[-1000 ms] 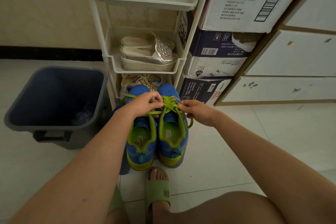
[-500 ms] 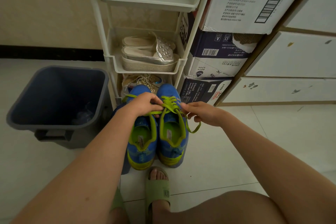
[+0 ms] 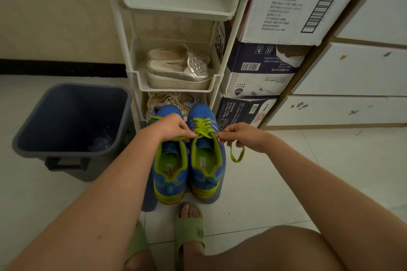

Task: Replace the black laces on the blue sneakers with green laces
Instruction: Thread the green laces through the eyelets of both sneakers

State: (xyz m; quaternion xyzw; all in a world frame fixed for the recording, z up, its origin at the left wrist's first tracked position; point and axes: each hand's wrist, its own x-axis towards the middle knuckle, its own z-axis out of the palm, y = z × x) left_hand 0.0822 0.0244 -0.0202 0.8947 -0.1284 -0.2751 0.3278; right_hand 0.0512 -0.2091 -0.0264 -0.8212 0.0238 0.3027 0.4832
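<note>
Grey bin (image 3: 103,167) stands on the floor at left. Next, the left hand (image 3: 172,126) pinches one end of the green lace (image 3: 203,127) above the blue sneakers (image 3: 204,182), paired on the floor before a white rack (image 3: 176,90). Right of them, the right hand's (image 3: 243,136) grip pinches the other end, a loop dangling.

Home entryway (shoe rack (image 3: 176,90), bin (image 3: 66,112))

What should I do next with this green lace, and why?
Probably pull both ends outward to take up slack. Your left hand pinches one end of the green lace at the top eyelets of the right sneaker, your right hand pinches the other, and a loose loop hangs below it.
</note>
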